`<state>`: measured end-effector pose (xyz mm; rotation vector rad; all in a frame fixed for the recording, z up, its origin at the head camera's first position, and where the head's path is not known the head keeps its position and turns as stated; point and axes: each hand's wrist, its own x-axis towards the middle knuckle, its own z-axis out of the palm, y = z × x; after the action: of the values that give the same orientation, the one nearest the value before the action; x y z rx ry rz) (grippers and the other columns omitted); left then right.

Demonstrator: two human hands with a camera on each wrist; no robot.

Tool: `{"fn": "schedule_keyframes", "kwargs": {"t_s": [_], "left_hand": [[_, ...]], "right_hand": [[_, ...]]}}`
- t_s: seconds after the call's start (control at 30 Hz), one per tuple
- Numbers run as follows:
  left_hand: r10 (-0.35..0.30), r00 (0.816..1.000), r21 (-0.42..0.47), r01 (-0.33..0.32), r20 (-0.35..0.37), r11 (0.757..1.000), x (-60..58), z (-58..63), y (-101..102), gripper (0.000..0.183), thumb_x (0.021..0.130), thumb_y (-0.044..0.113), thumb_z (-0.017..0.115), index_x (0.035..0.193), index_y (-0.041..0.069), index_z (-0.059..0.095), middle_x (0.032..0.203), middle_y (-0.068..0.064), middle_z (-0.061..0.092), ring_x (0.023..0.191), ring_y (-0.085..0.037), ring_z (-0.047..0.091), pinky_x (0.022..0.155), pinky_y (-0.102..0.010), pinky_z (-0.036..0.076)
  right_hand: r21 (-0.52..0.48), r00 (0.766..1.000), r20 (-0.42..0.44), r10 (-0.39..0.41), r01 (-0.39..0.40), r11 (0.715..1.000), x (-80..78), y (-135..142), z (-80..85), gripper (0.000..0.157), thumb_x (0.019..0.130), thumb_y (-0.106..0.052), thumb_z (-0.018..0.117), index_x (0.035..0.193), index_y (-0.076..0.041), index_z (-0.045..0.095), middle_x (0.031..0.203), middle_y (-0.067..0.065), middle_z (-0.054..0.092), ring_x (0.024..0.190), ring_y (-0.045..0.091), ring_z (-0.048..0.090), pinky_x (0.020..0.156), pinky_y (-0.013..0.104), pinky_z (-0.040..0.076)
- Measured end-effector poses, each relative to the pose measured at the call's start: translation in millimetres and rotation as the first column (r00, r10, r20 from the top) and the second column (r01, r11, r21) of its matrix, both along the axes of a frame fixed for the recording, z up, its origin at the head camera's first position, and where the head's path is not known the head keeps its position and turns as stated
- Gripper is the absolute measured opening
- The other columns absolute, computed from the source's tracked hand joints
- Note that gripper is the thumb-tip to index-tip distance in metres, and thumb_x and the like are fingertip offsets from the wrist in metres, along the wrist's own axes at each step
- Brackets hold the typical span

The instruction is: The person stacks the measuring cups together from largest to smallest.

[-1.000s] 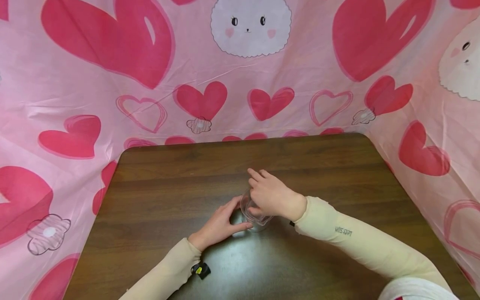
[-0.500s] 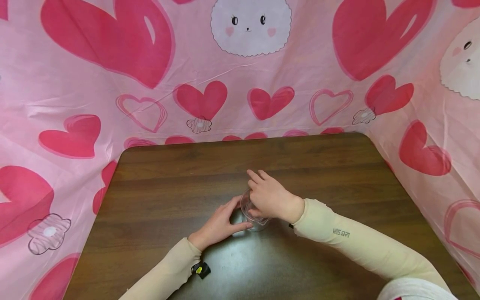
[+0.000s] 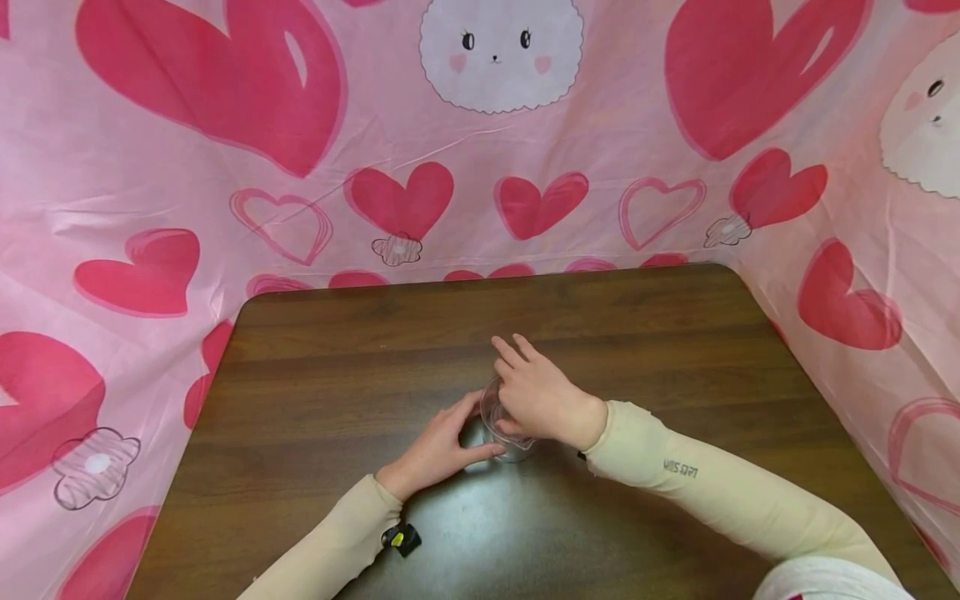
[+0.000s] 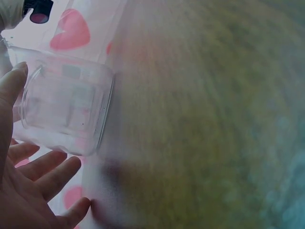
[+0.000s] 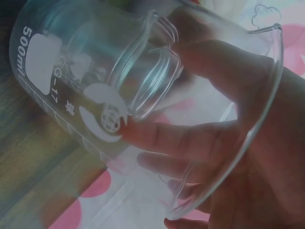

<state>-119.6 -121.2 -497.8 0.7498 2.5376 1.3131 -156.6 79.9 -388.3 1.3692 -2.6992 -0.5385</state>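
Note:
A clear glass beaker [image 3: 512, 452] marked 500ml [image 5: 40, 64] stands on the brown wooden table [image 3: 360, 350]. My left hand [image 3: 433, 446] holds its near left side, thumb in front and a finger behind; the other fingers are spread in the left wrist view. My right hand [image 3: 543, 400] reaches into the beaker's mouth from above. Inside it, the right thumb and index finger pinch the rim of a smaller glass beaker [image 5: 159, 88]. In the right wrist view, the other right fingers are outside the large beaker. From the head, the right hand hides much of both beakers.
A pink cloth [image 3: 465, 142] printed with hearts hangs behind and along both sides of the table. The tabletop's far edge runs along the foot of the cloth. Light sleeves cover both arms, and a black wrist device [image 3: 402, 540] is on the left one.
My right hand and forearm have shifted very slightly left, its raised fingers spreading a little. The left hand and the large beaker stay where they were.

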Motion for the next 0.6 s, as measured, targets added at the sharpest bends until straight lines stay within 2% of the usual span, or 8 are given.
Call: {"fn": "schedule_keyframes", "kwargs": {"t_s": [0.27, 0.6], "left_hand": [[-0.002, 1.0, -0.007, 0.002, 0.03, 1.0, -0.4, -0.7, -0.6, 0.08, 0.094, 0.048, 0.077, 0.16, 0.026, 0.037, 0.153, 0.005, 0.054, 0.142, -0.016, 0.049, 0.117, -0.054, 0.037], [0.004, 1.0, 0.0, -0.004, 0.019, 1.0, 0.7, 1.0, -0.7, 0.079, 0.094, 0.047, 0.076, 0.16, 0.025, 0.038, 0.152, 0.001, 0.056, 0.141, -0.023, 0.051, 0.113, -0.066, 0.035]], "right_hand": [[-0.001, 1.0, -0.017, 0.006, -0.006, 1.0, 1.1, 0.0, -0.4, 0.045, 0.088, -0.058, 0.073, 0.077, -0.015, 0.078, 0.123, 0.011, 0.07, 0.145, 0.037, 0.044, 0.118, 0.054, 0.035], [0.001, 1.0, -0.03, 0.003, -0.003, 1.0, 1.7, -0.4, -0.1, 0.045, 0.087, -0.059, 0.073, 0.078, -0.015, 0.079, 0.123, 0.011, 0.071, 0.145, 0.038, 0.045, 0.118, 0.054, 0.034]]}}
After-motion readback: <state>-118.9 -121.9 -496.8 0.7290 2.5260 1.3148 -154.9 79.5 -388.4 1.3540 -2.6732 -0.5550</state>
